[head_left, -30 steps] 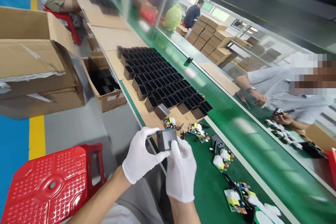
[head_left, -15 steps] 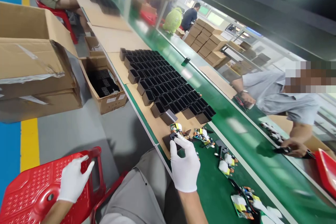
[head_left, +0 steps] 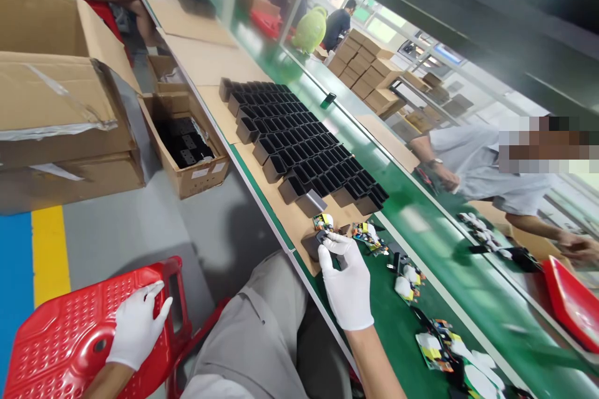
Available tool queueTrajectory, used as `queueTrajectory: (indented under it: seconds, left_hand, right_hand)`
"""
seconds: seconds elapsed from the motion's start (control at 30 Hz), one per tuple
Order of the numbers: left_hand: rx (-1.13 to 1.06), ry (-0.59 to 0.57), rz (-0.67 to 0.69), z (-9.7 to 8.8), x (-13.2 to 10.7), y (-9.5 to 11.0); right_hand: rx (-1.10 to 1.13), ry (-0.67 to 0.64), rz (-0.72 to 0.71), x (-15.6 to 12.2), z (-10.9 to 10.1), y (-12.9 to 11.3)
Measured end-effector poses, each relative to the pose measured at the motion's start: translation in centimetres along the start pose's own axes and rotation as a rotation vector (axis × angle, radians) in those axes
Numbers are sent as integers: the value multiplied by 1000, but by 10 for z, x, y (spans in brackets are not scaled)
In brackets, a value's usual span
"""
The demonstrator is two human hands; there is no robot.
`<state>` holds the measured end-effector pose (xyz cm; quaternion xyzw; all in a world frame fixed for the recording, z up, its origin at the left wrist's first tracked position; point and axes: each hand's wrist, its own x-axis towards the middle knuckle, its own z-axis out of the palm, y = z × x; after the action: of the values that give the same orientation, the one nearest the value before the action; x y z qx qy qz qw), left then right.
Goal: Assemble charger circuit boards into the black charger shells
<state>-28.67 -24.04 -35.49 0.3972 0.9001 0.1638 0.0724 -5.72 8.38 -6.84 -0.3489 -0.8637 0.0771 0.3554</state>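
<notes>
Beside the grey trousers (head_left: 253, 336), the person's left hand (head_left: 139, 327), gloved in white, is over the red stool (head_left: 60, 336), thumb spread wide from loosely curved fingers; I can't tell from here whether it touches the seat. The right hand (head_left: 347, 283), gloved too, reaches to the bench edge, thumb and fingertips pinched around 1 small dark piece (head_left: 321, 236). That piece sits right at the black case (head_left: 309, 244) on the cardboard (head_left: 276, 202); whether it belongs to the case, I can't make out. The circuit boards (head_left: 369, 237) trail along the green bench to the right, with 1 board (head_left: 322, 222) just beyond the case. Past that, 1 grey-sided case (head_left: 311, 202) lies on its side, near the upright rows of black cases (head_left: 299, 137), mouths up. Off left, 1 carton (head_left: 201, 182) on the floor holds black parts. Across the green belt (head_left: 412, 187) sits a co-worker (head_left: 472, 149), near a red tray (head_left: 578, 312). Farther back, brown boxes (head_left: 365, 68) are stacked up.
</notes>
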Motion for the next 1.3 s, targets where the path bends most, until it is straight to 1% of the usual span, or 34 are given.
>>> queueTrajectory:
  seconds: [0.13, 0.2, 0.23, 0.3, 0.37, 0.4, 0.43, 0.47, 0.5, 0.53, 0.6, 0.67, 0.7, 0.77, 0.83, 0.93, 1.07, 1.13, 1.3]
  left_hand:
    - [7, 5, 9, 0, -1, 0]
    - [5, 16, 12, 0, -2, -1]
    - [0, 20, 15, 1, -2, -2]
    - [-10, 19, 29, 2, -2, -3]
    - [-13, 11, 38, 2, -2, -4]
    - [-12, 2, 38, 2, -2, -4]
    - [-9, -7, 35, 1, -2, -4]
    - [-7, -17, 29, 1, -1, -4]
    - [-7, -27, 26, 0, -1, -4]
    - [-9, -36, 24, -2, 0, -3]
    - [-13, -37, 12, -4, 1, -2]
    - [-22, -27, -1, -5, 2, -1]
    - [-27, -19, -8, -6, 2, 0]
    - [-33, -7, -6, -6, 2, 1]
    - [-23, 6, 0, -6, 2, 1]
    - [12, 10, 22, -6, 2, 0]
    - [51, -6, 31, -6, 1, -1]
    - [62, -12, 25, -6, 1, -1]
    - [68, -20, 19, -1, 1, -1]
  right_hand:
    - [-35, 8, -79, -2, 6, 5]
    - [-45, 12, -117, 1, 4, 6]
    - [-47, 15, -135, 4, -1, 6]
    - [-54, 36, -165, 17, -18, 1]
    - [-83, 118, -171, 31, -43, -8]
    - [-104, 189, -161, 37, -54, -12]
    - [-125, 292, -148, 41, -62, -16]
    - [-136, 369, -132, 42, -65, -19]
    - [-156, 402, -113, 39, -63, -21]
    - [-176, 396, -86, 33, -55, -21]
    - [-230, 227, -31, 13, -30, -15]
    - [-252, 179, 34, -9, -2, -7]
    - [-259, 169, 58, -17, 8, -2]
    - [-268, 171, 96, -28, 18, 4]
    - [-279, 174, 139, -30, 17, 7]
    - [-296, 164, 203, -29, 10, 6]
    - [-289, 130, 218, -28, 6, 6]
    - [-266, 125, 179, -28, 6, 7]
    - [-179, 147, -20, -20, 2, 7]
